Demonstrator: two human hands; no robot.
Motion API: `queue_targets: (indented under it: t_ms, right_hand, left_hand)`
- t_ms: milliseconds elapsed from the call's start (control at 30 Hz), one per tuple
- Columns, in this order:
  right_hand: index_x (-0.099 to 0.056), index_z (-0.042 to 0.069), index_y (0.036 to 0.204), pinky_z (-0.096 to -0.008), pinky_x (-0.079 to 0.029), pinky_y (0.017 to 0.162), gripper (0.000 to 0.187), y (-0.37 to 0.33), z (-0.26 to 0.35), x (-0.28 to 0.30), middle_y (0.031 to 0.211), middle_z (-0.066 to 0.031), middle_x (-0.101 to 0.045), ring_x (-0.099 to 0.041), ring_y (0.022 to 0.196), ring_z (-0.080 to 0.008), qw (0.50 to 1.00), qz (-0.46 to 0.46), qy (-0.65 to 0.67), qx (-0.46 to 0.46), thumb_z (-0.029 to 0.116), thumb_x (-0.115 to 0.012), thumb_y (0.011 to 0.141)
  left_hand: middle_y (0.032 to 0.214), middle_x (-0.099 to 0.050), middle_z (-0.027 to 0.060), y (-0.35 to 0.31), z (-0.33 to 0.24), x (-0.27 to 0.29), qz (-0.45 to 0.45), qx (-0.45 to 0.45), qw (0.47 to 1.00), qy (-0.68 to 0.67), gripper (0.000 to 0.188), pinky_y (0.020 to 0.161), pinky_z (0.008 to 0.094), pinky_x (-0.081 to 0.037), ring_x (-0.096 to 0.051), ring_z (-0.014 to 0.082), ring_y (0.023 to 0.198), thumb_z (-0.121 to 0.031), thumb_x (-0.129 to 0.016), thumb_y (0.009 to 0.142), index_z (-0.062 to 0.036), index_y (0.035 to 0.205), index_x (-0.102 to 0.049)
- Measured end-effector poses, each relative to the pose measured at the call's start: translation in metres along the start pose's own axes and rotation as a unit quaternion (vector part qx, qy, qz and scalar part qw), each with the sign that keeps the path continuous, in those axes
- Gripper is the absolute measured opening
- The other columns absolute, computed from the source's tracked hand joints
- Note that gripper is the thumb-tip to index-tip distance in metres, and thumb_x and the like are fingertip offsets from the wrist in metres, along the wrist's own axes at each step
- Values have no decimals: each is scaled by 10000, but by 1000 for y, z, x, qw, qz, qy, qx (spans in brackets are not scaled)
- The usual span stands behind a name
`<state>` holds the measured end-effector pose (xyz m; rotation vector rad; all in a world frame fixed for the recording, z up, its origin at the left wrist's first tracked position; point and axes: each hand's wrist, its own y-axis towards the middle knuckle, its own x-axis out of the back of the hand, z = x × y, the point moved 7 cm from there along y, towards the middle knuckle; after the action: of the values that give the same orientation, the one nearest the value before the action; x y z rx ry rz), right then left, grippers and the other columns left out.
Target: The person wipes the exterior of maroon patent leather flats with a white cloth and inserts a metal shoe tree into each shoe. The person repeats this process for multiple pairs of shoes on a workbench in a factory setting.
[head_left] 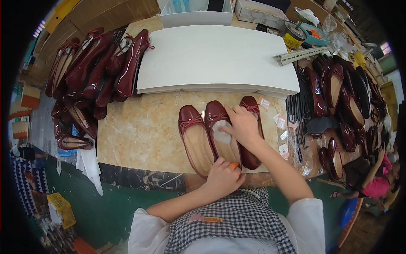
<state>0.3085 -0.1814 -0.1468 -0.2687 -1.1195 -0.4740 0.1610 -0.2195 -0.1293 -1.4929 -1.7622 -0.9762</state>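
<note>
Three burgundy patent ballet flats with bows lie side by side, toes away from me. My left hand (223, 175), an orange band on one finger, is closed around the heel of the middle flat (216, 109). My right hand (244, 127) reaches over that flat's bow, fingers bent along its right side. Under its thumb sits a crumpled pale wad (222, 134), like paper or cloth, at the shoe's opening. The left flat (190, 118) lies untouched, its tan insole showing. My right hand and forearm partly cover the right flat (252, 160).
A stack of white board (211, 55) stands behind the shoes. Burgundy flats are heaped left (99, 63) and right (336, 80). Small tags (281, 122) and black straps (297, 101) lie at right. A metal angle strip (305, 55) juts over the stack. Another person (376, 173) is far right.
</note>
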Motion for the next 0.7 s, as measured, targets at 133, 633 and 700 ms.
queue_targets:
  t_ms: [133,633,700]
  right_hand:
    - [-611,54,1201,-392,-492,747,566,11,8,-8,821,-93,-611,-601,908,-272,999,-22,-3,-35,258,-782,701]
    - [-482,26,1336,-374,-439,1003,498,-100,-23,61,1194,-120,-609,-525,1197,-246,796,-160,568,-136,92,-648,871]
    - [-437,27,1369,-372,-448,1010,512,-103,-45,40,1226,-120,-596,-532,1200,-237,600,-97,765,-212,140,-615,903]
  left_hand:
    - [723,-656,111,15,6,1,186,-5,981,63,291,652,362,-459,-626,227,654,-308,-642,794,-29,727,-687]
    - [833,-575,142,167,94,104,-193,4,977,91,109,698,422,-486,-571,334,815,-185,-613,822,-77,821,-605]
    - [932,-600,156,104,9,90,-56,-126,990,-11,149,828,428,-476,-578,338,954,-213,-644,784,-86,757,-570]
